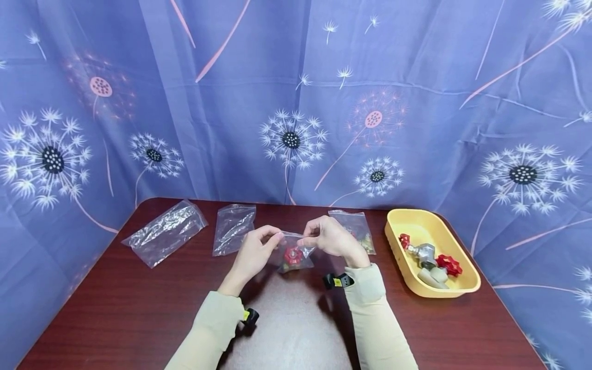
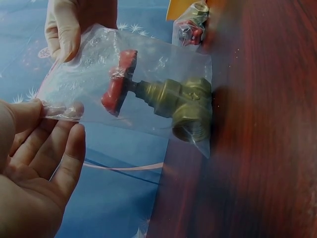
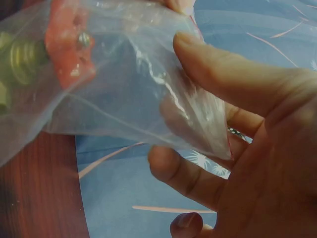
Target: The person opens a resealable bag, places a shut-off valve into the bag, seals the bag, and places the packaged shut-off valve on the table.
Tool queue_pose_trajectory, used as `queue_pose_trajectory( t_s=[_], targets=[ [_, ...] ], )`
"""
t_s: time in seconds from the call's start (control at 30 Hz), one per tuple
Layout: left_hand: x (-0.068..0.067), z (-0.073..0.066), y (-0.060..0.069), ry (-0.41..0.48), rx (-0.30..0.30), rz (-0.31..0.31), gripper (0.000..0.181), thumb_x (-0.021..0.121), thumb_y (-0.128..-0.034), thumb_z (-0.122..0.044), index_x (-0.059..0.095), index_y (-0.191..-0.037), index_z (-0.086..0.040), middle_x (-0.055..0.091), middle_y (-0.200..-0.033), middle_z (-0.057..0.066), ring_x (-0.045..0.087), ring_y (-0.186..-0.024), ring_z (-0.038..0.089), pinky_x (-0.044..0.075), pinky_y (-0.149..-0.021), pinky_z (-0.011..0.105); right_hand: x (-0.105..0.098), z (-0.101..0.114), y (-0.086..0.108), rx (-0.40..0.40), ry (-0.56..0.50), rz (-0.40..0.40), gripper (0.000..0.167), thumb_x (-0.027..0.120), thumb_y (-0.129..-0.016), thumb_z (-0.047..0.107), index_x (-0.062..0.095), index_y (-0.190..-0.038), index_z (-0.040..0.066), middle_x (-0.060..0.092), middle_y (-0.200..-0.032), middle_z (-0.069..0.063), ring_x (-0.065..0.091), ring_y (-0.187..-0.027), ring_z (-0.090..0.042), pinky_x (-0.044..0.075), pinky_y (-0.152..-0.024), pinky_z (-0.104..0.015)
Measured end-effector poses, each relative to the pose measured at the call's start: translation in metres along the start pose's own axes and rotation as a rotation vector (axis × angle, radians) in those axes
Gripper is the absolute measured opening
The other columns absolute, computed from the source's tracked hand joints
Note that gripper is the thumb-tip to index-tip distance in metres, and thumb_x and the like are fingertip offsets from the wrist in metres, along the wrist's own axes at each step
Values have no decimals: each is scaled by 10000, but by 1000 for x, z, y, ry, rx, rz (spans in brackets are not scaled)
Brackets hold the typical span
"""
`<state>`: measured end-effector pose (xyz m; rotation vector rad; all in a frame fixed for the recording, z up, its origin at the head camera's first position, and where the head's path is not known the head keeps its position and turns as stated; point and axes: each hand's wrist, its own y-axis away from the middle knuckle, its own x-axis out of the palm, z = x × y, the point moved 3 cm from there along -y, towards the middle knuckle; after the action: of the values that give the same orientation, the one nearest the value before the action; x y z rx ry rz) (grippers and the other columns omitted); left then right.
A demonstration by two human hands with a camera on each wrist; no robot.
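A clear zip bag [image 1: 302, 263] stands upright on the table between both hands. Inside it is a brass valve [image 2: 171, 99] with a red handwheel [image 2: 121, 82], its threaded opening visible through the plastic. My left hand [image 1: 253, 253] pinches the bag's top edge at the left corner between thumb and fingers. At the right side of the same edge, my right hand [image 1: 334, 237] pinches the plastic with its thumb and a finger. In the right wrist view the bag's red-lined rim [image 3: 229, 141] lies between the thumb and fingers of that hand.
A yellow tub [image 1: 393, 241] at the right holds red-handled valves [image 1: 448, 264] and pale fittings [image 1: 432, 278]. Behind my right hand lies another zip bag [image 1: 365, 226] with a valve inside. Two flat clear bags [image 1: 167, 232] lie at the back left. A blue curtain [image 1: 231, 128] hangs behind the table.
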<state>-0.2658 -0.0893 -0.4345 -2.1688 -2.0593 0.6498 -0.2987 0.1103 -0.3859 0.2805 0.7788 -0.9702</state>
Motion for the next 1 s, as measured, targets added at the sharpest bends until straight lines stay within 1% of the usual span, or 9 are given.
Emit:
queue_pose_trajectory(
  t_s=[0.1, 0.3, 0.43, 0.53, 0.67, 0.77, 0.8, 0.83, 1.0],
  targets=[
    [-1, 1, -1, 15, 4, 1, 117, 653, -955, -172, 717, -941, -75, 708, -811, 42, 678, -771, 336, 551, -707, 451, -2, 0, 2, 4, -3, -8, 166, 804, -818, 186, 681, -709, 168, 591, -636, 74, 456, -582, -97, 385, -537, -280],
    [-1, 0, 0, -22, 9, 2, 106, 651, -957, -185, 717, -941, -103, 707, -810, 3, 680, -777, 342, 539, -673, 317, -5, 2, 4, -58, -9, -10, 221, 772, -848, 145, 648, -665, 142, 538, -599, 63, 420, -582, -102, 345, -532, -265],
    [-1, 1, 1, -26, 10, -1, 95, 653, -955, -183, 715, -941, -111, 707, -808, -3, 689, -770, 319, 527, -656, 275, -4, 2, 4, -89, -36, 1, 246, 748, -868, 122, 623, -656, 109, 477, -567, 62, 403, -556, -95, 332, -519, -260],
    [-1, 2, 1, -25, 7, -3, 88, 655, -954, -178, 715, -943, -114, 706, -806, 0, 690, -767, 312, 537, -658, 295, -4, 2, 4, -87, -17, -3, 238, 750, -867, 138, 631, -663, 121, 493, -581, 72, 405, -564, -94, 336, -524, -262],
    [-1, 2, 0, -16, -2, 0, 91, 652, -955, -169, 714, -941, -103, 711, -812, 22, 690, -775, 321, 554, -681, 357, -6, 1, 5, -60, 36, 1, 186, 783, -838, 162, 659, -699, 161, 573, -633, 88, 459, -611, -96, 389, -568, -268],
    [-2, 2, 1, -17, 5, -4, 98, 649, -957, -173, 713, -941, -101, 714, -820, 18, 691, -773, 295, 549, -684, 340, -8, 0, 6, -40, 49, 17, 171, 797, -818, 148, 659, -719, 164, 589, -648, 87, 499, -642, -100, 421, -600, -274],
    [-2, -3, 2, -17, -4, -9, 99, 644, -959, -156, 711, -940, -86, 714, -823, 37, 690, -778, 307, 544, -685, 331, -9, -1, 6, -39, 59, 18, 173, 798, -817, 145, 656, -719, 165, 584, -648, 87, 504, -648, -102, 425, -607, -276],
    [-2, -8, 3, -14, -9, -15, 100, 640, -959, -137, 709, -940, -67, 715, -824, 59, 688, -780, 320, 548, -694, 358, -10, -2, 7, -39, 60, 20, 179, 795, -819, 141, 652, -714, 162, 576, -645, 86, 506, -651, -103, 425, -610, -276],
    [-3, -37, 9, 0, -32, -26, 100, 614, -953, -34, 685, -938, 35, 704, -840, 185, 669, -805, 419, 538, -687, 304, -12, -2, 8, -74, 81, 1, 222, 774, -841, 148, 634, -669, 157, 543, -622, 94, 480, -633, -99, 401, -592, -271]
  ],
)
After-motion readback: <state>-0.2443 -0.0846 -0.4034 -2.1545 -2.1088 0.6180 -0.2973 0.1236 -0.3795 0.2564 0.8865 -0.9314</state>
